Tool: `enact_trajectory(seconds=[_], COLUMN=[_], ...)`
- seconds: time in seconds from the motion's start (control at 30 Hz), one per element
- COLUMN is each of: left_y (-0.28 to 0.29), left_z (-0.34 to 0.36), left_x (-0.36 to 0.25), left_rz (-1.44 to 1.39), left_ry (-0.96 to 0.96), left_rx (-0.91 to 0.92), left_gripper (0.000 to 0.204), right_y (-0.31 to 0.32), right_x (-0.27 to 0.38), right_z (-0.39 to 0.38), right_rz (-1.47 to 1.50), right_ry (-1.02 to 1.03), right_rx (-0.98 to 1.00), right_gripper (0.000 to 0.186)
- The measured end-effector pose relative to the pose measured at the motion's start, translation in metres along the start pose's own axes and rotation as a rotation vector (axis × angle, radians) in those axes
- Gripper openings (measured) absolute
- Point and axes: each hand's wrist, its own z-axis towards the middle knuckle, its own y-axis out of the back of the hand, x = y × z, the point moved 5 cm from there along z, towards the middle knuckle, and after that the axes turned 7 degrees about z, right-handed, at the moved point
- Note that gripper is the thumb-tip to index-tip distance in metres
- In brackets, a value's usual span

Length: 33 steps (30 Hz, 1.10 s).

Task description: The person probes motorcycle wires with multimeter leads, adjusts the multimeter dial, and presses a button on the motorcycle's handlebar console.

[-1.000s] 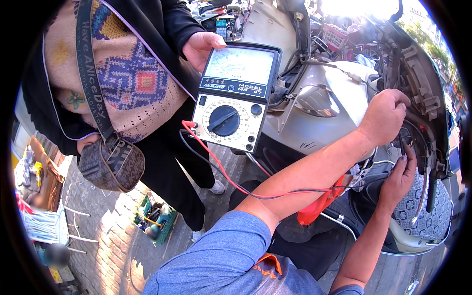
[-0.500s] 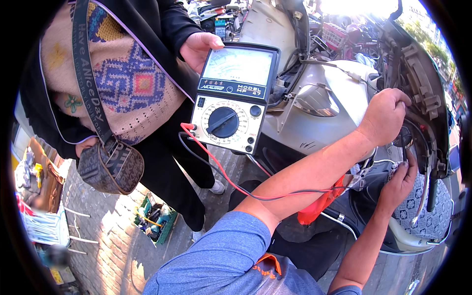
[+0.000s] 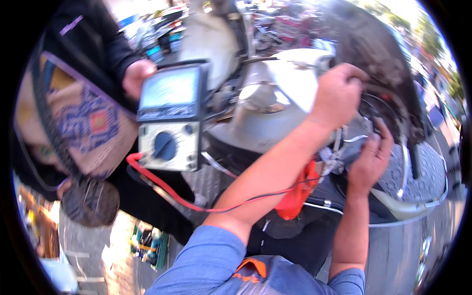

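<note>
Red and black leads (image 3: pixel 160 185) lie across the left forearm (image 3: pixel 275 162) of the worker (image 3: pixel 211 255). Off to the left is the meter (image 3: pixel 169 118), a bystander's hand (image 3: pixel 138 76) at its upper corner; its long axis runs away from the worker, dial end nearer, screen end farther. The right hand (image 3: pixel 371 157) reaches upward, fingers close together; the left hand (image 3: pixel 339 93) curls beside the silver scooter (image 3: pixel 255 132). I can't tell what either holds.

We see multimeter (image 3: pixel 170 123): black-and-white, face toward us | red lead (image 3: pixel 179 199): curving below it | silver scooter (image 3: pixel 253 129): right, parts exposed
</note>
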Motion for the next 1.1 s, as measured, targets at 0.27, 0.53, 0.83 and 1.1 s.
enact_trajectory(seconds=[0.27,0.53,0.83,1.1], left_y=[0.000,0.002,0.000,0.001], left_z=[-0.002,-0.006,-0.005,-0.006], left_x=[0.001,-0.004,-0.003,-0.003], left_rz=[-0.141,-0.119,-0.082,-0.105], left_ry=[0.119,0.149,0.150,0.152], left_rx=[0.087,0.098,0.101,0.143], left_gripper=[0.026,0.027,0.021,0.018], right_y=[-0.010,-0.016,-0.016,0.072], right_x=[0.000,0.013,0.014,0.085], right_z=[-0.003,0.005,0.004,-0.002], right_rz=[0.181,0.166,0.079,-0.362], right_ry=[-0.038,-0.018,-0.058,0.675], right_rx=[0.028,0.032,0.089,0.126], right_gripper=[0.031,0.028,0.031,0.048])
